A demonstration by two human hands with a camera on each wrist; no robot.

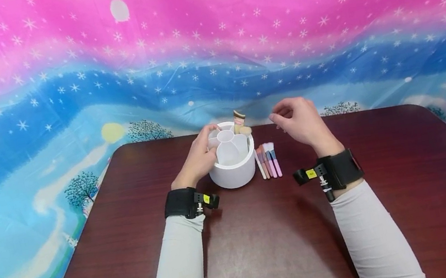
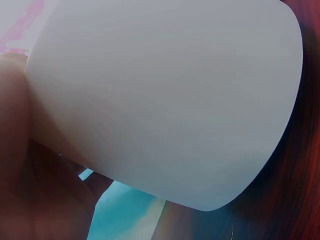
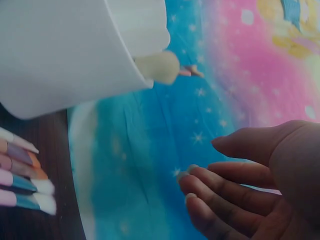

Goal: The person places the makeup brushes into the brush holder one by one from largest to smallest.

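A round white organizer with petal-shaped compartments stands on the table. My left hand grips its rim at the left side. The organizer's smooth outer wall fills most of the left wrist view, beside part of that hand. At the organizer's back right, a makeup brush with a banded head and a rounded beige piece stick up above the rim. My right hand hovers to the right of the organizer, holding nothing, its fingers loosely bent. Below it lie several makeup brushes, side by side.
The brown tabletop spreads around the organizer. Behind the table hangs a colourful snowflake-patterned cloth, close to the back edge. Each wrist wears a black strap with a small camera.
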